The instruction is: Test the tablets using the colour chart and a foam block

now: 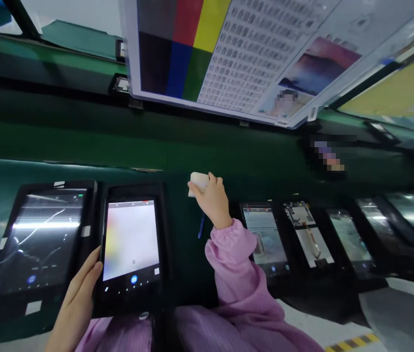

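My left hand (82, 288) grips the left edge of a black tablet (133, 239), with the fingers partly hidden at its side. The tablet's lit screen shows a mostly white picture with a yellow and blue tint on the left, and a round blue button below. My right hand (212, 198) is closed around a small white block-like piece (198, 181), raised over the dark green bench to the right of the tablet. What exactly the piece is, I cannot make out. A blue pen (201, 226) lies just below that hand.
Another tablet (45, 244) rests to the left. On the right lie a tablet (265, 239), an opened device with exposed parts (308, 234) and further tablets (350, 239). A large printed chart (210, 54) with colour blocks stands at the back. Green bench surface (82, 142) runs before it.
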A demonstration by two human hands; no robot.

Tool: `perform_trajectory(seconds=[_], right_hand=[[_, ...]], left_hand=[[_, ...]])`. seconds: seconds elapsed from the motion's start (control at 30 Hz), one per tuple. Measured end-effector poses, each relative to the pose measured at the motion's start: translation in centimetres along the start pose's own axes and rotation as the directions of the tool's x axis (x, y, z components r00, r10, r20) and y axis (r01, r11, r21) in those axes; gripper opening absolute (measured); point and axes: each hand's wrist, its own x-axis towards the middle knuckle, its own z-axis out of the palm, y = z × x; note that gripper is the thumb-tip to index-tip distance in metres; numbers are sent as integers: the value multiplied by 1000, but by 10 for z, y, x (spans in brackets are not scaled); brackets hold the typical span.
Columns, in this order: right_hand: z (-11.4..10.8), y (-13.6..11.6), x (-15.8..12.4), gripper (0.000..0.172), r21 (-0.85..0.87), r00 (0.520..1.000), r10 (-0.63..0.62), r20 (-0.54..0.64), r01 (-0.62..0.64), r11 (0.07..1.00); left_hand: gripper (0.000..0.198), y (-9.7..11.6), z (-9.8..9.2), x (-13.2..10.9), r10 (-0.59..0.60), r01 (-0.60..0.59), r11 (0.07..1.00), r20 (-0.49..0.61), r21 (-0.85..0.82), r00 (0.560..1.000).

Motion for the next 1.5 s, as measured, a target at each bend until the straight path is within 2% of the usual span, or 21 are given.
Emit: perform_trajectory(seconds=[0.1,0.17,0.23,0.27,0.37,0.43,0.53,0.73,1.0,1.1,1.2,1.4,1.5], right_hand=[[7,-4,0,83,-8,1000,-12,1,12,1000],[10,-6,-1,75,17,999,-48,1,48,999],[13,-8,-5,72,163,987,-159,-10,159,974],[15,-10,-7,71,276,972,-235,-20,232,933],[21,-15,-14,71,582,900,-432,-55,380,718],[26,-18,-17,72,655,875,-481,-49,392,646],[34,-21,-19,72,695,872,-486,-55,383,609],[47,-27,-19,73,728,875,-484,1,332,600],[53,-33,-21,74,689,873,-486,36,331,644],[53,-35,-21,71,664,873,-485,47,336,668],[52,-36,-22,70,659,860,-509,28,367,657],[54,-38,-23,68,644,863,-503,40,363,673],[54,-39,-24,68,641,850,-526,17,394,658]], left_hand=[[63,-3,-1,7,-64,65,998,61,-14,996],[65,-7,-2,11,-19,16,999,122,27,992],[69,-11,-2,14,27,-39,997,176,68,984],[73,-12,-2,14,55,-73,994,201,84,978],[80,-11,1,13,152,-193,971,264,138,953],[82,-9,3,12,189,-248,953,298,172,935],[89,-11,4,13,247,-325,927,343,190,906],[99,-21,2,20,345,-446,853,348,272,872],[105,-18,3,20,376,-488,815,355,313,856],[106,-14,3,18,357,-473,827,366,305,860],[108,-10,4,17,356,-474,825,369,307,859],[113,-12,4,20,431,-549,751,358,366,828],[114,-13,4,22,421,-539,763,358,357,833]])
